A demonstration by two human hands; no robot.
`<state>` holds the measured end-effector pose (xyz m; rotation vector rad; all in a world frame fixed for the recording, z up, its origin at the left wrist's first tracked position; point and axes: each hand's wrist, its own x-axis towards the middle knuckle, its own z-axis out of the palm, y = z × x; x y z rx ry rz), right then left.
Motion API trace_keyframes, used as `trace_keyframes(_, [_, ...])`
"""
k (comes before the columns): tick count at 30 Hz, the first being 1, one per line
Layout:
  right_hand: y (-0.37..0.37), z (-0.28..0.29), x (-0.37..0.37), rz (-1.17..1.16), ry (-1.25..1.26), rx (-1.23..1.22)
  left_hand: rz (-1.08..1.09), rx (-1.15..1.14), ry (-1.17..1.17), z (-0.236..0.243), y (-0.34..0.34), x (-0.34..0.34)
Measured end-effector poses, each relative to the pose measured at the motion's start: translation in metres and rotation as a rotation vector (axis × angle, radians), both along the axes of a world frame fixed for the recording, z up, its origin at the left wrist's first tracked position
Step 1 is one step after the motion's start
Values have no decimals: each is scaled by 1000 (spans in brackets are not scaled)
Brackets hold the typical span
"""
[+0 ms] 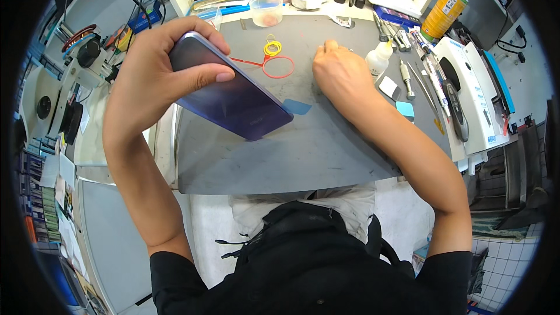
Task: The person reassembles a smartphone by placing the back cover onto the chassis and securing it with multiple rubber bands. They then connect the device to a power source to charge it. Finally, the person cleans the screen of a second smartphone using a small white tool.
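My left hand [157, 64] grips a smartphone [233, 96] by its upper end, thumb across the purple-blue back. The phone stands tilted, its lower corner at the grey mat [233, 175]. Beside its lower right edge shows a thin blue plastic piece [298, 107]; whether it touches the phone I cannot tell. To the right, my right hand [339, 73] is closed with its knuckles up, low over the mat. Its fingertips are hidden, so anything in them cannot be seen. A red loop [279, 67] and yellow rings [272, 48] lie between the hands.
Right of my right hand stand a white dropper bottle [379, 58], screwdrivers [406, 79] and tweezers [424, 84]. Farther right are a white machine [472, 90] and a yellow spray can [444, 13]. A clear plastic cup [266, 10] sits at the back, a microscope [87, 52] at left.
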<state>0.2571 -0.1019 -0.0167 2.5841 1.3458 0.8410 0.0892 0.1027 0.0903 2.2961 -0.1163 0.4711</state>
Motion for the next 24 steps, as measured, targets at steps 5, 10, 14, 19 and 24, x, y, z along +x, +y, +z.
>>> trace_keyframes(5, [8,5,5,-5,53,-9,36,-9,-57,-6,1,-11])
trace_keyframes(10, [19,22,10,-17,74,-196,79,-57,-86,-12,-2,-25])
trace_keyframes(14, [30,23,31,-45,60,-103,79,-115,-154,-20,-4,-35])
trace_keyframes(19, [58,53,85,23,54,153,78,-142,-245,-28,-9,-49])
trace_keyframes(24, [76,57,135,-206,185,-55,57,-92,-213,-36,-2,-67])
